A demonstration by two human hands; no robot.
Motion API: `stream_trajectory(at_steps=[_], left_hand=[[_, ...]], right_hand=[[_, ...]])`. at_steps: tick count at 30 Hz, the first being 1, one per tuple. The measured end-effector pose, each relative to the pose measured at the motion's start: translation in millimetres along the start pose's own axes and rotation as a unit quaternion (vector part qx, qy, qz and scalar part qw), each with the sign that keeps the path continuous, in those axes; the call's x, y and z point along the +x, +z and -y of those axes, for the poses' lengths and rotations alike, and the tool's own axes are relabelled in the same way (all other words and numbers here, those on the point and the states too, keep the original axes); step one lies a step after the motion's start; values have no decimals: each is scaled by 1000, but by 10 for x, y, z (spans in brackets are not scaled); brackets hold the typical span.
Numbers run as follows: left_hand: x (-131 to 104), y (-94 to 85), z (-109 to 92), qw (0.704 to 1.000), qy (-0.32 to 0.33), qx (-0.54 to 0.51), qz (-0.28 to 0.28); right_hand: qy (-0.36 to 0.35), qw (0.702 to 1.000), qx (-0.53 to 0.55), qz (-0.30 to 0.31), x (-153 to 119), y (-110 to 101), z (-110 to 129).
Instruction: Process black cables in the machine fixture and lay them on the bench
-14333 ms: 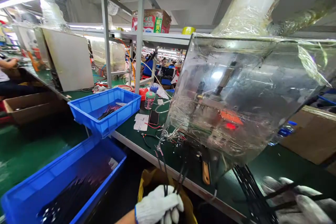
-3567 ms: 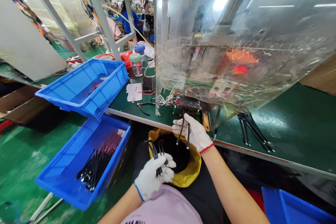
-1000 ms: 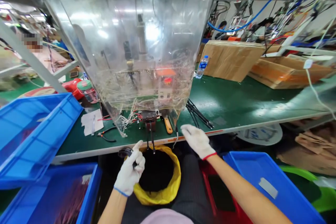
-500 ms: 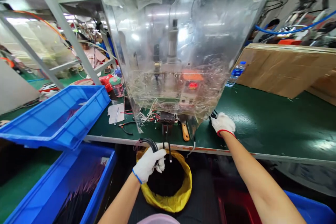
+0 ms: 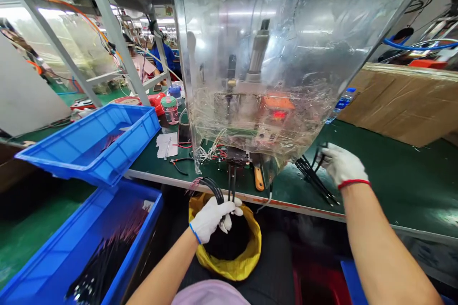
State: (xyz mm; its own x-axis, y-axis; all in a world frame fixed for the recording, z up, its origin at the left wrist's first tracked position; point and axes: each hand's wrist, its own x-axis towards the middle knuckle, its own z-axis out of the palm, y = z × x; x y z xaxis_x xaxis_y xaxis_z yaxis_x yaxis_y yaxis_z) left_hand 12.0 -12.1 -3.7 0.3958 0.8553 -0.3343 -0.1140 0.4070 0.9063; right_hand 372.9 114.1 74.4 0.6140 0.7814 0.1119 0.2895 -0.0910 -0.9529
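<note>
My left hand (image 5: 214, 218), in a white glove with a blue cuff, is closed round a bundle of black cables (image 5: 212, 188) with thin pinkish wire ends. It hangs over a yellow-rimmed bag (image 5: 255, 248). Two black cables hang from the machine's dark clamp block (image 5: 237, 155), close to my left fingertips. On the bench at the right lies a pile of black cables (image 5: 315, 183) with shiny tips. Above that pile, my right hand (image 5: 343, 164), gloved with a red cuff, pinches a black cable (image 5: 317, 156).
A clear film-wrapped guard (image 5: 286, 66) encloses the machine. Pliers (image 5: 179, 166) and a wooden-handled tool (image 5: 258, 178) lie on the green bench (image 5: 379, 176). Blue bins (image 5: 134, 136) stand at the left, the lower holding cables. Cardboard (image 5: 397, 105) leans at the right. People sit behind the rack.
My right hand has moved right and out from beside the guard, with a cable in its fingers. The cable pile now shows. My left hand keeps its bundle; the view has shifted.
</note>
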Motion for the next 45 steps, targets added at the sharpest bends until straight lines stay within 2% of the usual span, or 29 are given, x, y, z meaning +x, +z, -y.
stream_trajectory(at_steps=[2, 4, 7, 8, 10, 12, 15, 17, 19, 21, 23, 26, 29, 34, 38, 45], left_hand=[[-31, 45, -24, 998, 6, -57, -9], [-107, 102, -57, 996, 13, -85, -26], [-328, 133, -15, 996, -2, -75, -39], [-425, 114, 52, 997, -16, -61, -36], [-632, 28, 278, 998, -48, -31, -34], [-824, -110, 591, 995, -87, -11, -50], [-1007, -328, 1030, 980, -186, 3, -66], [-1034, -414, 1196, 968, -227, -70, -81], [-995, -426, 1234, 950, -217, -203, -98], [-915, -371, 1166, 927, -181, -310, -111], [-827, -275, 1030, 916, -151, -349, -127], [-720, -109, 775, 905, -144, -373, -148], [-660, 27, 528, 880, -136, -430, -149], [-625, 129, 259, 845, -101, -497, -169], [-600, 111, 237, 851, -96, -488, -171], [-629, -4, 384, 852, -110, -468, -207]], right_hand=[[51, 983, 175, -5, -115, -71, 163], [56, 952, 300, 1, -384, -128, 347], [-28, 947, 316, 52, -1022, -152, 591], [-35, 946, 315, 72, -1262, -132, 645], [-19, 950, 303, 70, -1722, -29, 688], [25, 948, 304, 85, -2115, 165, 627], [103, 928, 319, 166, -2549, 573, 355], [169, 904, 320, 228, -2752, 844, 106], [239, 874, 333, 262, -2887, 1055, -126], [288, 849, 352, 270, -2939, 1192, -275], [302, 837, 368, 270, -2897, 1275, -303], [285, 835, 384, 272, -2691, 1358, -164], [288, 834, 378, 280, -2465, 1406, -1], [308, 816, 291, 393, -2341, 1352, 11], [294, 821, 283, 400, -2276, 1362, 30], [320, 818, 293, 378, -2072, 1513, 200]])
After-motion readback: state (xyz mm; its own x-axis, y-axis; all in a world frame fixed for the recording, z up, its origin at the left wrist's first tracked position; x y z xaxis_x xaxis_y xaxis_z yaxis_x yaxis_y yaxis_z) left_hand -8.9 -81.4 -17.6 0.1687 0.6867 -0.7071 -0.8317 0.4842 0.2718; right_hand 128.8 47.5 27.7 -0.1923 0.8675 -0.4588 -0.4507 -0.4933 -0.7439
